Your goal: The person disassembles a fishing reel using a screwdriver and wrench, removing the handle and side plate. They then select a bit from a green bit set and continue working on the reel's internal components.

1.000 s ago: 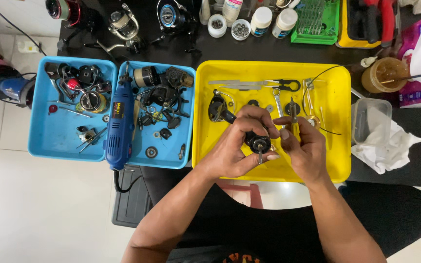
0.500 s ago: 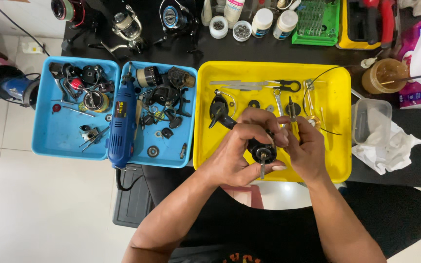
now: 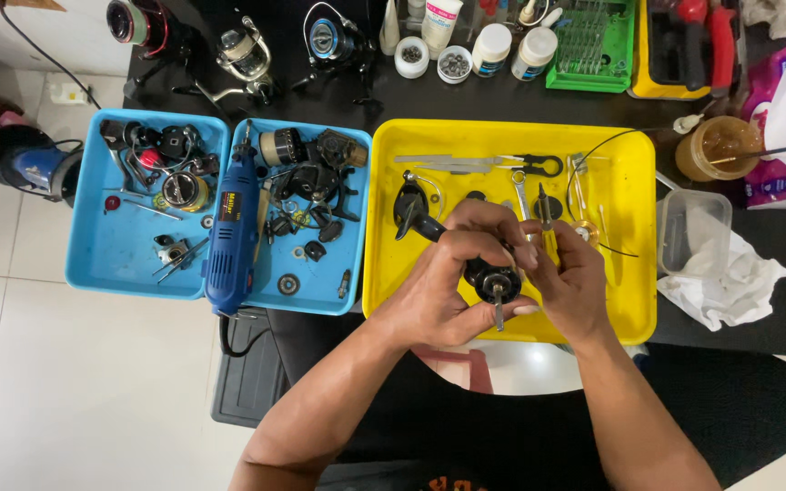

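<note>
Over the front of a yellow tray (image 3: 634, 236), my left hand (image 3: 438, 286) grips a black fishing reel body (image 3: 493, 280) with a metal shaft pointing down toward me. My right hand (image 3: 570, 282) closes its fingertips on the reel's right side, pinching a small part that I cannot make out. Beyond the hands, the tray holds a black reel piece (image 3: 408, 211), flat metal wrenches (image 3: 452, 164), a small spanner (image 3: 520, 186) and thin wire (image 3: 593, 155).
Two blue trays (image 3: 115, 259) of reel parts lie to the left, a blue rotary tool (image 3: 231, 245) across them. Spinning reels (image 3: 247, 55), small jars (image 3: 488, 45), a green rack (image 3: 593, 41), a grease jar (image 3: 716, 145) and a clear tub with tissue (image 3: 702, 245) ring the black table.
The reel body has turned in my hands, so its metal shaft now points toward me. Both hands have stayed over the front of the yellow tray.
</note>
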